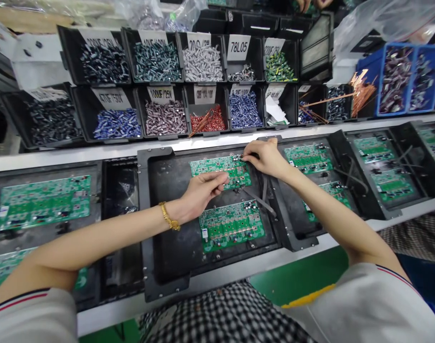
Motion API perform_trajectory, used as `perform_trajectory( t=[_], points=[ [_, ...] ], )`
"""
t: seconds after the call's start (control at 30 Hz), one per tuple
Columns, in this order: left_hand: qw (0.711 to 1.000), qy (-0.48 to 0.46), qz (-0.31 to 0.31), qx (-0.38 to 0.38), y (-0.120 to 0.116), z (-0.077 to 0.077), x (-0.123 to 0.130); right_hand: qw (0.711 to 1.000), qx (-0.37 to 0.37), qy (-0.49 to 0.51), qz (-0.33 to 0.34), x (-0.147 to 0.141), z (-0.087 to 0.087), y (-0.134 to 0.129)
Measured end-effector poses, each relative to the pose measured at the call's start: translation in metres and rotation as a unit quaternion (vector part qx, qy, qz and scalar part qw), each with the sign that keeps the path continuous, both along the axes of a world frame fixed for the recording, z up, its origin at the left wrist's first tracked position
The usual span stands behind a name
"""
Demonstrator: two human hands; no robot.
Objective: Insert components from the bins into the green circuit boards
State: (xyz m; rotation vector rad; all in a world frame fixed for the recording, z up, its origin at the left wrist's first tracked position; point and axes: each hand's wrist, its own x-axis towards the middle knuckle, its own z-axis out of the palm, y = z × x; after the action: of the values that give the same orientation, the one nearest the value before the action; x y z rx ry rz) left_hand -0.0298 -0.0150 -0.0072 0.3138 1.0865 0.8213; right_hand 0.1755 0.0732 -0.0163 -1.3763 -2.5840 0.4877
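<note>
Two green circuit boards lie in the black tray [167,190] before me, an upper board [210,165] and a lower board [233,226]. Over the upper board, my left hand [203,190] has its thumb and fingertips pinched together; whatever they hold is too small to make out. My right hand [265,157] reaches to the upper board's right end, its fingers curled closed beside small dark parts there. What lies between those fingertips is hidden. Part of the upper board is covered by my left hand.
Behind the tray stand labelled black bins, one with blue capacitors [245,109], another with red parts [212,119]. More trays with boards line both sides, such as a left board [42,202]. Copper-coloured wires [363,93] stick out near a blue bin [398,78].
</note>
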Motion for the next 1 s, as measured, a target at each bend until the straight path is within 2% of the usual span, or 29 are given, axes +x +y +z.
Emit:
perform_trajectory(
  t=[0.23, 0.4, 0.47, 0.53, 0.63, 0.73, 0.8, 0.87, 0.93, 1.0],
  points=[
    [0.999, -0.019, 0.013, -0.040, 0.000, 0.005, 0.002, 0.998, 0.021, -0.061, 0.021, -0.001, 0.000, -0.002],
    [0.997, -0.065, 0.007, -0.052, -0.001, 0.003, 0.001, 0.998, 0.025, -0.058, 0.019, -0.001, 0.001, -0.004],
    [0.995, -0.080, 0.006, -0.066, -0.001, 0.002, 0.000, 0.999, 0.029, -0.024, -0.007, -0.004, 0.005, -0.011],
    [0.992, -0.098, 0.011, -0.075, -0.001, 0.004, 0.002, 0.998, 0.019, 0.056, -0.033, -0.011, 0.014, -0.024],
    [0.990, -0.120, 0.012, -0.073, -0.003, 0.009, 0.009, 0.980, -0.032, 0.195, -0.014, -0.024, 0.032, -0.051],
    [0.992, -0.109, -0.022, -0.051, -0.010, 0.016, 0.012, 0.974, -0.013, 0.227, -0.013, -0.029, 0.049, -0.079],
    [0.993, -0.094, -0.052, -0.053, -0.022, 0.021, 0.003, 0.980, 0.011, 0.199, -0.022, -0.022, 0.055, -0.095],
    [0.991, -0.075, -0.079, -0.084, -0.039, 0.026, -0.018, 0.988, 0.010, 0.150, -0.016, -0.007, 0.055, -0.109],
    [0.987, -0.029, -0.115, -0.111, -0.062, 0.033, -0.048, 0.995, -0.008, 0.095, 0.004, 0.010, 0.046, -0.120],
    [0.980, 0.067, -0.167, -0.087, -0.088, 0.041, -0.080, 0.998, -0.022, 0.050, 0.023, 0.024, 0.034, -0.127]
  ],
)
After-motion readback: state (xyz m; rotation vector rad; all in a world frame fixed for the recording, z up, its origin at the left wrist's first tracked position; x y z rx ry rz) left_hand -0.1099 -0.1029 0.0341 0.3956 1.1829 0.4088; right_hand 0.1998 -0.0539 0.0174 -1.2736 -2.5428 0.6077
